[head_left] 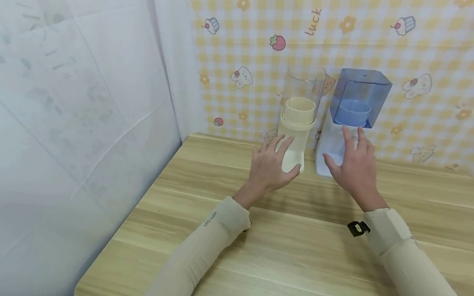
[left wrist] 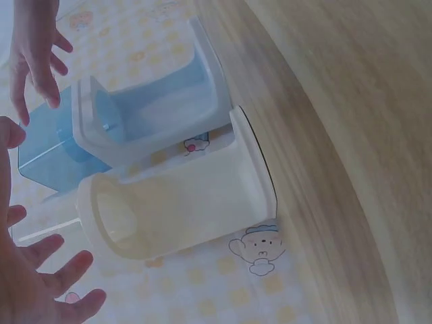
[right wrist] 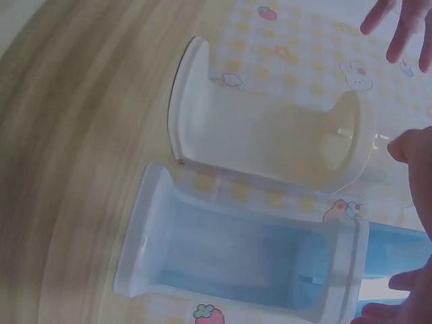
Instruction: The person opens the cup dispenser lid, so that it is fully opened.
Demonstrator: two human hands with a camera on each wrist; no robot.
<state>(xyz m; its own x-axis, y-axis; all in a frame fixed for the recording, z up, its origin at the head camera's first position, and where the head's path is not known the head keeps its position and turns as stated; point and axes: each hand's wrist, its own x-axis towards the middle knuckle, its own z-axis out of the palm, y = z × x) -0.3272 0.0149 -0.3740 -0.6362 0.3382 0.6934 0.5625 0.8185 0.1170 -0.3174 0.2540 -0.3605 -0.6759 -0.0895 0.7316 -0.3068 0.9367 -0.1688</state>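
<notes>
Two upright dispenser-like stands are side by side against the back wall. One is a cream stand with a clear round tube above it and a cream cup-shaped part inside the tube. To its right, a white-and-blue stand carries a see-through blue square box around a blue round part. My left hand is spread in front of the cream stand. My right hand, fingers extended, is before the blue-topped stand. Both hands hold nothing; whether fingertips touch the stands cannot be told.
Both stands rest near the back edge of a wood-grain table. Behind them hangs a yellow checked cloth with cartoon prints. A white curtain runs along the left side of the table.
</notes>
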